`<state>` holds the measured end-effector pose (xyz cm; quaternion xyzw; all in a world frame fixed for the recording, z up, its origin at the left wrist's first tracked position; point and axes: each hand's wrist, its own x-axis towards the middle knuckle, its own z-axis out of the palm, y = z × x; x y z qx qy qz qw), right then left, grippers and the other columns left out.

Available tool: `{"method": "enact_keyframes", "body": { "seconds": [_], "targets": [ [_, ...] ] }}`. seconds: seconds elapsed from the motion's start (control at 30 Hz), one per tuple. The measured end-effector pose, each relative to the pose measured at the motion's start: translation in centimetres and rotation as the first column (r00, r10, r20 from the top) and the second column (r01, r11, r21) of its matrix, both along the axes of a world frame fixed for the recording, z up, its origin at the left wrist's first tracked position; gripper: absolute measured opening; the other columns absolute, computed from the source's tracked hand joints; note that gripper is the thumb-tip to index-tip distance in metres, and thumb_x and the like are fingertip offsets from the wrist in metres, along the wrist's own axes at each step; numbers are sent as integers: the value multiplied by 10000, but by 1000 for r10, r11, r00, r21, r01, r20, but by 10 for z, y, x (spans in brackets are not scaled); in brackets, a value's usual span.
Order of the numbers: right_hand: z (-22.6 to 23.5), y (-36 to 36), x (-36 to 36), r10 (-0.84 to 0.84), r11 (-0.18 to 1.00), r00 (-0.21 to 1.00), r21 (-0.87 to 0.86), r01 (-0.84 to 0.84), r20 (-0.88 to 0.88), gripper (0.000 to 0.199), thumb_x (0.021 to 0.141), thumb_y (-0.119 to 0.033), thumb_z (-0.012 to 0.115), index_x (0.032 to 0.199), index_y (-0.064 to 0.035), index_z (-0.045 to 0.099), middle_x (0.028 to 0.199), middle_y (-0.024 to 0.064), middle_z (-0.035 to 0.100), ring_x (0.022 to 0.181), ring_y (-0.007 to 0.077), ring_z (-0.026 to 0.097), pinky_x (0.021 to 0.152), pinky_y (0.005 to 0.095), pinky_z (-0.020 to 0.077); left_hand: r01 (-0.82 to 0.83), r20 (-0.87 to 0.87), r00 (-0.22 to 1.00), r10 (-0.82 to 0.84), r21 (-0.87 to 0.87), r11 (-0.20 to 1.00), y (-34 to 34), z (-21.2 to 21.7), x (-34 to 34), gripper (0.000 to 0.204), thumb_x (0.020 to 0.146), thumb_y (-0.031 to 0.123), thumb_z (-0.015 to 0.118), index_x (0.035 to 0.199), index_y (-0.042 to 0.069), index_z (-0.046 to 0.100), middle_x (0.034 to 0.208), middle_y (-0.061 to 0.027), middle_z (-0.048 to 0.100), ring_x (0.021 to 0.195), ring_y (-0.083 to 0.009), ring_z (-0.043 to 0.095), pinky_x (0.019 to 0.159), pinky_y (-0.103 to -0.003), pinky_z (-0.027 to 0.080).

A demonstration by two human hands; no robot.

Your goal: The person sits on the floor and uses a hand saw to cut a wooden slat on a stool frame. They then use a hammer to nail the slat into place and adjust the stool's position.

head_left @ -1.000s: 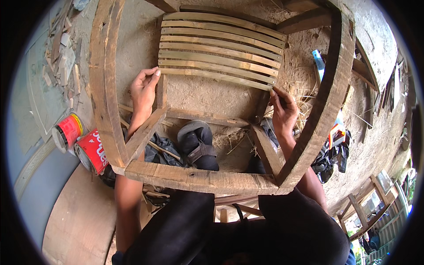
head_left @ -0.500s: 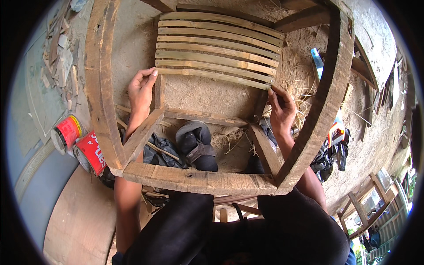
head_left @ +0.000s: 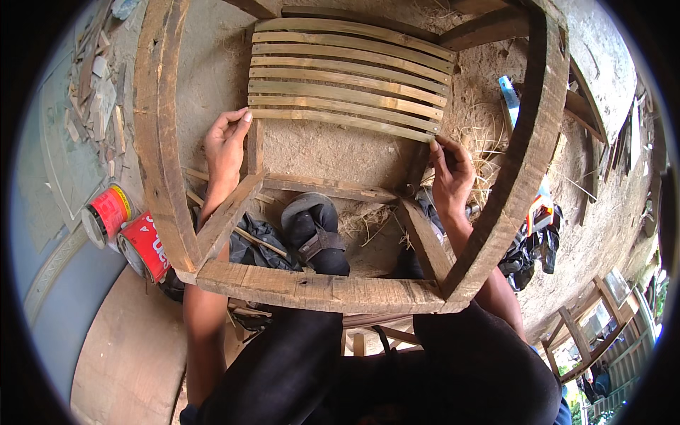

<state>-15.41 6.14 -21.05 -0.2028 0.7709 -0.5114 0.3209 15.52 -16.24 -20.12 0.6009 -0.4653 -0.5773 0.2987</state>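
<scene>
A thin bamboo slat (head_left: 340, 122) lies across the lower rails of a rough wooden frame (head_left: 319, 287). My left hand (head_left: 225, 145) pinches its left end between thumb and fingers. At its right end, my right hand (head_left: 453, 170) grips the tip the same way. Beyond it, several similar slats (head_left: 347, 71) run side by side with narrow gaps, small dark fastener marks showing at their ends. Both my forearms reach through the frame, passing under its nearest beam.
Two red tins (head_left: 145, 244) stand at the left, near a curved wooden board (head_left: 127, 347). A blue-handled saw (head_left: 508, 99) lies right of the slats, by dry fibre shavings (head_left: 482, 145). Black plastic (head_left: 542, 244) sits outside the frame. Wood scraps (head_left: 99, 92) are piled far left.
Almost nothing differs. Both hands stay at the ends of the nearest slat, and its right end has shifted very slightly away from me.
</scene>
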Motion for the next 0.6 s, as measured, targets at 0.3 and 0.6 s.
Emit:
{"method": "enact_keyframes", "body": {
  "seconds": [0.3,0.6],
  "targets": [
    [-6,2,-3,48,999,996,13,-47,-74,225,959,-118,695,1139,15,672,895,14,658,787,70,593,710,220,501,15,20,1000,-15,-14,1000,1,3,-2,136,954,82,684,1064,2,677,1116,-98,704,1029,-108,634,924,-242,489],
    [-12,5,-5,47,999,993,10,-47,-108,227,960,-116,695,1143,15,668,904,17,660,792,69,595,717,220,501,15,48,999,-14,-16,1000,0,3,-3,132,956,87,681,1058,3,678,1122,-91,703,1038,-115,634,932,-249,485]
  ]
}}
